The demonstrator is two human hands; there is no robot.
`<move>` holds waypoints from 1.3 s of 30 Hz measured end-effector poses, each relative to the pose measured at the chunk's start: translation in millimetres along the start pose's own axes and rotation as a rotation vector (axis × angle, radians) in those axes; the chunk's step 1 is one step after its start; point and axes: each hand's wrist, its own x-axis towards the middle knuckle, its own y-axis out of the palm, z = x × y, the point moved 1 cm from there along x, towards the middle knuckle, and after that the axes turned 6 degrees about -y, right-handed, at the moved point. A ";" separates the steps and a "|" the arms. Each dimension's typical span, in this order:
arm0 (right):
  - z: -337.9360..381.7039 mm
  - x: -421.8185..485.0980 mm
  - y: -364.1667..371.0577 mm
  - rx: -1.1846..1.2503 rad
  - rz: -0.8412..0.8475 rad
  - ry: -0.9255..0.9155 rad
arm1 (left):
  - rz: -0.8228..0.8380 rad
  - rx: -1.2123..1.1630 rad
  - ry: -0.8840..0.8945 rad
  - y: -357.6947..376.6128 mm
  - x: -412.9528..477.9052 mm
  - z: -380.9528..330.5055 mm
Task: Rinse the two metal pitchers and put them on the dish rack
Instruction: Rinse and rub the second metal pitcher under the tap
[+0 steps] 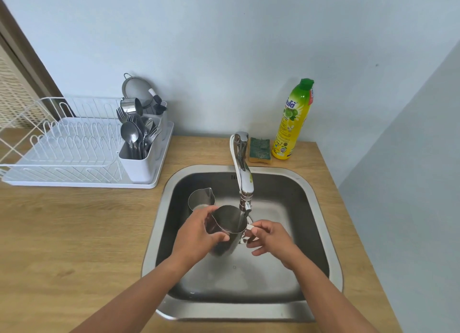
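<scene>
A wooden counter (74,233) under a pale wall holds a steel sink (321,208). Over the basin, the left hand (196,235) is closed around the body of a metal pitcher (227,229), held upright with its spout toward 9 o'clock. The right hand (270,238) pinches its handle at 3 o'clock, under the faucet (242,168). The second pitcher (201,199) stands just behind, spout toward 1 o'clock. The dish rack (74,146) sits at 10 o'clock. The soap bottle (293,120) label is partly legible: "ula".

left hand (196,235): fingers curled, gripping, thumb forward | right hand (270,238): thumb and forefinger pinched | both forearms reach forward, converging
</scene>
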 end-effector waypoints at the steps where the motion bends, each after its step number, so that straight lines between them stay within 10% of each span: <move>1: -0.5 -1.1 0.9 -0.027 0.013 0.005 | 0.013 -0.002 -0.012 -0.2 -0.8 2.6; 16: 8.2 -17.7 -30.4 -0.406 0.045 0.045 | 0.314 -0.257 -0.235 32.7 -4.6 11.9; 39: 7.8 -7.0 -10.9 -0.048 0.006 -0.013 | 0.315 -0.195 -0.086 -7.1 22.4 -6.3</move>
